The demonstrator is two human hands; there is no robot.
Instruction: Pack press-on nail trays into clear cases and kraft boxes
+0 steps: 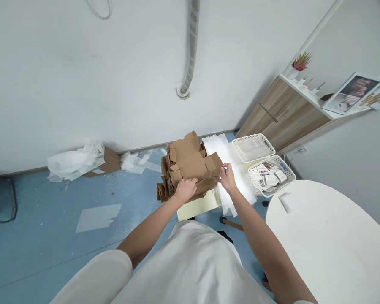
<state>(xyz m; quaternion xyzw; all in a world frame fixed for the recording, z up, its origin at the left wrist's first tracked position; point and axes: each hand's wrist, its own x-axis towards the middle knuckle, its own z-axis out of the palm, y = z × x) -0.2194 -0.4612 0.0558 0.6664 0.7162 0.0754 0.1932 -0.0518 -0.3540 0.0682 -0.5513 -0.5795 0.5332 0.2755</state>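
Observation:
A pile of flattened brown cardboard boxes (184, 148) lies in front of me, several layers thick. On top is an unfolded cardboard box (194, 166) with flaps and slots. My left hand (186, 190) is closed on its near edge. At the box's right end, my right hand (227, 177) pinches the edge of a flap between thumb and fingers. White sheets (220, 145) lie beside the pile on the right, partly under my right forearm. A pale yellow board (198, 207) sticks out below the pile on the near side.
Two white baskets stand at the right, one with clear packets (253, 148), one with small packs (271, 176). A round white table (331, 236) is at the lower right. Crumpled white wrapping (77, 162) and a carton (109, 161) lie on the floor at left.

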